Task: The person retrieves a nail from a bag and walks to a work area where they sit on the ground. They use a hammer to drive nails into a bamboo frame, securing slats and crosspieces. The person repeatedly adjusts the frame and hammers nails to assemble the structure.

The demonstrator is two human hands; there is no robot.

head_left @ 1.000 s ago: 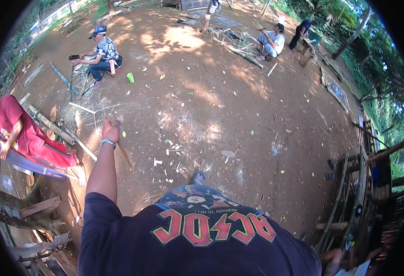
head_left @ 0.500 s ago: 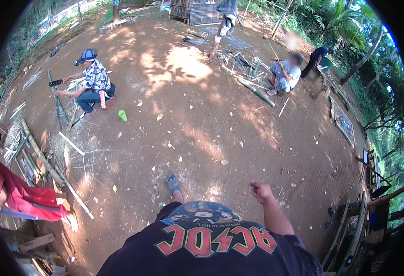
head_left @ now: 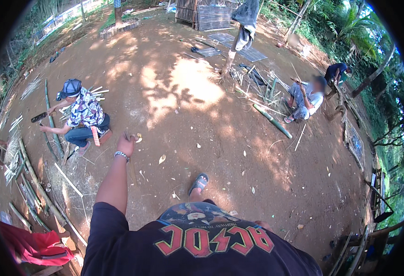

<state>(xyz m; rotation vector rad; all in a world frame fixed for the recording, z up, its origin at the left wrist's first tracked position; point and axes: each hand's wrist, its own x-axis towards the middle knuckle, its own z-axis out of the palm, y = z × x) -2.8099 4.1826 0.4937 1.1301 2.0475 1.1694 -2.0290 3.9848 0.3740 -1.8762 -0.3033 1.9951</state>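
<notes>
My left hand (head_left: pixel 126 145), with a chain bracelet (head_left: pixel 122 155) at the wrist, reaches forward over bare earth. Its fingertips look a little apart and I see nothing held in them. A yellowish leaf (head_left: pixel 139 137) lies on the ground near the fingertips. Beyond the hand to the left, a person in a patterned shirt (head_left: pixel 86 110) squats, holding a broad dark blade (head_left: pixel 39 117) by an upright bamboo pole (head_left: pixel 50 108). My right hand is hidden; only a bit of arm shows beside my shirt. One sandalled foot (head_left: pixel 198 183) is forward below me.
Bamboo poles (head_left: pixel 37 179) and split strips lie at left, near a person in red trousers (head_left: pixel 40 248). At the right, another person (head_left: pixel 307 99) sits by a thick green bamboo length (head_left: pixel 273 121). A tree trunk (head_left: pixel 228 62) with cloth hung on it stands ahead.
My left arm has swung forward into view, while my right hand has dropped out of sight. The view has shifted, and the green cup no longer shows. The sandalled foot appears farther right.
</notes>
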